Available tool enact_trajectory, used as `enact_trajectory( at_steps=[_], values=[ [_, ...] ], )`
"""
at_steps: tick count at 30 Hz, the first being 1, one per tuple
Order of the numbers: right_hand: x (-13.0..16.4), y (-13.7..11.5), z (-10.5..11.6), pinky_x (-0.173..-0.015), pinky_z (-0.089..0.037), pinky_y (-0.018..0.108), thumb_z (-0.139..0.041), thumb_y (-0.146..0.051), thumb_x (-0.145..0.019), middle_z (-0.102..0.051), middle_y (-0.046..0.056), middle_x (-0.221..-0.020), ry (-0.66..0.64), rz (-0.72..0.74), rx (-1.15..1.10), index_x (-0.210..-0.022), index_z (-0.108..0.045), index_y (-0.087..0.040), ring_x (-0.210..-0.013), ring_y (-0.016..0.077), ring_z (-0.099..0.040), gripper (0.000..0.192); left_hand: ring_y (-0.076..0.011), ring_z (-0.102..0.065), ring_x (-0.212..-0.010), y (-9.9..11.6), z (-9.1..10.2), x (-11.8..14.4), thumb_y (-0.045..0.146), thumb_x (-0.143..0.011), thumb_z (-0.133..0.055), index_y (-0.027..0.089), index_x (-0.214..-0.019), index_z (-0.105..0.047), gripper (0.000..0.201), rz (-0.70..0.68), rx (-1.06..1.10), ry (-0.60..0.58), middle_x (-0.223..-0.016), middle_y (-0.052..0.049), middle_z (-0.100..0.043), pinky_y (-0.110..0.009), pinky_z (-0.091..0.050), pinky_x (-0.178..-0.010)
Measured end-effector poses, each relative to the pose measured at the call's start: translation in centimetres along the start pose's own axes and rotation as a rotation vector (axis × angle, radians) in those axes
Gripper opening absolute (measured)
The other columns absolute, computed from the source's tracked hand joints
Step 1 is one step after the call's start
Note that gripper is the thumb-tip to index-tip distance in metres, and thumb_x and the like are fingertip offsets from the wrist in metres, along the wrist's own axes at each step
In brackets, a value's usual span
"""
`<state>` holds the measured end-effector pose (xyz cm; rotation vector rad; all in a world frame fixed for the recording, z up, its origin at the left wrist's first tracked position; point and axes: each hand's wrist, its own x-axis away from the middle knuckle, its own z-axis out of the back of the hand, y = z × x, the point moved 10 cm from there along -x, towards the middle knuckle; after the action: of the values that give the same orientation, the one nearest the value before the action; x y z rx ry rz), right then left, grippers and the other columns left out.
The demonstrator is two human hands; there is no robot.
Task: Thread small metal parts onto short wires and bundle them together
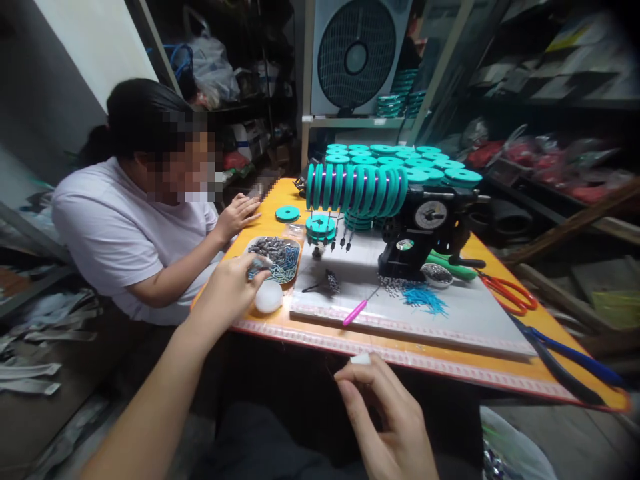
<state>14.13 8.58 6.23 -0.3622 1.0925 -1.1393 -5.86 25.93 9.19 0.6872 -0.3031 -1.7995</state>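
Two hands of mine are in view. My left hand (235,283) reaches out over the near edge of a shallow dish (295,267) of small grey and blue pieces (276,255), fingers pinched shut on something small at the fingertips; I cannot tell what. The dish sits on the orange table (500,373), with a white oval lump (269,297) just beside it. My right hand (385,417) is low in front of the table edge, thumb and forefinger closed on a fine dark thread. Across the table a person in a white shirt (107,230) rests a hand (241,213) near a teal disc (287,213).
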Motion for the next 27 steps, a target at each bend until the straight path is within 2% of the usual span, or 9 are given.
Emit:
enact_trajectory(
  at_steps=[3, 6, 10, 12, 14, 19, 23, 25, 27],
  values=[
    [0.0, -0.1, -0.1, -0.075, -0.047, 0.009, -0.053, -0.013, -0.096, -0.060, -0.001, -0.087, -0.012, 0.012, 0.018, -0.096, -0.060, -0.019, -0.082, 0.0022, -0.059, 0.010, -0.0347, -0.070, -0.098, -0.3, -1.4, -3.2, 0.016, -0.083, -0.062, 0.010, -0.093, -0.075, 0.017, -0.066, -0.076, -0.088, -0.103, -0.018, -0.075, -0.045, -0.052, -0.089],
    [-0.2, -0.4, 0.3, -0.076, -0.046, 0.008, -0.053, -0.012, -0.096, -0.060, -0.002, -0.087, 0.027, 0.048, 0.042, -0.097, -0.060, -0.020, -0.082, 0.0020, -0.058, 0.011, -0.0349, -0.066, -0.113, 1.1, -1.6, -2.6, 0.014, -0.087, -0.059, 0.009, -0.108, -0.073, 0.027, -0.133, -0.080, -0.066, -0.126, -0.019, -0.068, -0.048, -0.050, -0.101],
    [-0.8, -0.4, 0.8, -0.071, -0.044, 0.008, -0.052, -0.009, -0.096, -0.057, -0.002, -0.086, 0.062, 0.073, 0.065, -0.098, -0.060, -0.020, -0.077, 0.0017, -0.054, 0.014, -0.0157, -0.062, -0.123, 6.9, -2.4, 4.1, 0.026, -0.094, -0.060, 0.020, -0.122, -0.067, 0.029, -0.397, 0.202, -0.172, -0.134, -0.007, -0.065, -0.026, -0.047, -0.109],
    [-1.0, -0.5, 0.7, -0.073, -0.045, 0.009, -0.051, -0.008, -0.096, -0.057, -0.001, -0.087, 0.051, 0.076, 0.059, -0.098, -0.060, -0.019, -0.080, 0.0022, -0.055, 0.014, -0.0117, -0.060, -0.126, 9.9, -4.3, 8.6, 0.015, -0.092, -0.062, 0.020, -0.128, -0.062, 0.036, -0.543, 0.342, -0.386, -0.137, -0.007, -0.062, -0.021, -0.046, -0.109],
    [-1.1, -0.6, 0.6, -0.074, -0.045, 0.010, -0.050, -0.007, -0.096, -0.057, 0.000, -0.088, 0.044, 0.078, 0.052, -0.097, -0.060, -0.018, -0.081, 0.0027, -0.056, 0.014, -0.0112, -0.062, -0.119, 10.7, -4.9, 11.0, 0.002, -0.088, -0.058, 0.020, -0.131, -0.058, 0.047, -0.560, 0.381, -0.355, -0.130, -0.006, -0.065, -0.019, -0.049, -0.102],
    [-0.8, -1.1, 0.5, -0.068, -0.043, 0.012, -0.050, -0.006, -0.096, -0.056, 0.001, -0.084, 0.027, 0.102, 0.080, -0.095, -0.058, -0.016, -0.076, 0.0045, -0.055, 0.013, -0.0116, -0.061, -0.083, 9.5, -5.7, 11.4, -0.002, -0.086, -0.046, 0.017, -0.101, -0.063, 0.029, -0.395, 0.373, -0.317, -0.093, -0.004, -0.066, -0.020, -0.046, -0.072],
    [-1.0, -1.8, 0.0, -0.065, -0.041, 0.014, -0.047, -0.010, -0.098, -0.053, 0.004, -0.083, -0.086, 0.175, 0.069, -0.092, -0.060, -0.016, -0.076, 0.0068, -0.051, 0.015, -0.0093, -0.050, -0.062, 7.1, -8.2, 12.3, 0.017, -0.087, -0.054, 0.016, -0.087, -0.059, 0.006, 0.000, 0.528, -0.657, -0.069, 0.000, -0.057, -0.020, -0.038, -0.060],
    [-1.0, -3.0, -0.5, -0.064, -0.040, 0.016, -0.046, -0.018, -0.101, -0.051, 0.004, -0.080, -0.156, 0.284, -0.019, -0.088, -0.061, -0.016, -0.075, 0.0077, -0.048, 0.020, -0.0067, -0.042, -0.054, 7.0, -9.6, 14.6, 0.030, -0.086, -0.059, 0.017, -0.084, -0.050, 0.015, 0.193, 0.819, -0.851, -0.061, 0.004, -0.048, -0.019, -0.031, -0.054],
    [-0.6, -4.9, -0.1, -0.065, -0.040, 0.018, -0.047, -0.025, -0.102, -0.049, 0.004, -0.075, -0.125, 0.458, -0.128, -0.086, -0.062, -0.015, -0.076, 0.0085, -0.047, 0.023, -0.0038, -0.036, -0.054, 7.9, -10.1, 16.2, 0.040, -0.081, -0.069, 0.018, -0.079, -0.043, 0.034, 0.277, 1.121, -0.903, -0.063, 0.005, -0.046, -0.017, -0.026, -0.053]
  ],
)
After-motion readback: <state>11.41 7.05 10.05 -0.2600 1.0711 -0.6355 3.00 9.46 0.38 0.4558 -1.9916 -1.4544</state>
